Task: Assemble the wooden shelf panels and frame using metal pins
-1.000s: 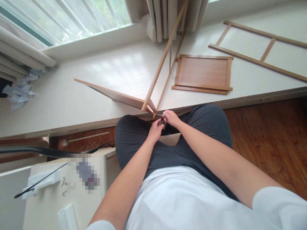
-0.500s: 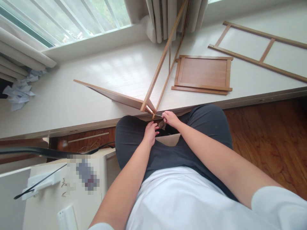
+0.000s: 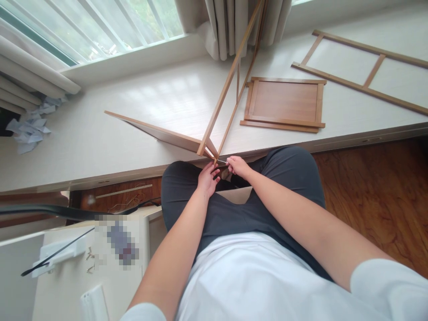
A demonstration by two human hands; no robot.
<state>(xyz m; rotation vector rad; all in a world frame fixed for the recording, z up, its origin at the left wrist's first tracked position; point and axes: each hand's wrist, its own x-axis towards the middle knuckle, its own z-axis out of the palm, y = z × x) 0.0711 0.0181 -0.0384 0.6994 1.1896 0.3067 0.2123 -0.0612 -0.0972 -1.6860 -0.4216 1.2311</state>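
Observation:
My right hand (image 3: 238, 167) is closed around a thin silvery metal tool (image 3: 222, 161), its tip against the near corner of an upright wooden frame (image 3: 224, 96); the tool's handle is hidden in my fingers. Just below that corner is my left hand (image 3: 207, 179), fingers loosely apart, the fingertips at or against the frame's lower end. A wooden panel (image 3: 160, 133) meets the frame at this corner and slants away to the left. Both lean over the edge of the white ledge (image 3: 133, 93).
Two stacked wooden panels (image 3: 284, 100) and a second ladder-like frame (image 3: 371, 84) lie on the ledge at the right. Several small screws (image 3: 89, 261) rest on a cream surface at lower left. Crumpled papers (image 3: 30, 131) lie near the curtain (image 3: 220, 31).
My left hand has moved up slightly, bringing its fingertips to the frame's lower end. My right hand keeps the metal tool at the corner, almost unmoved.

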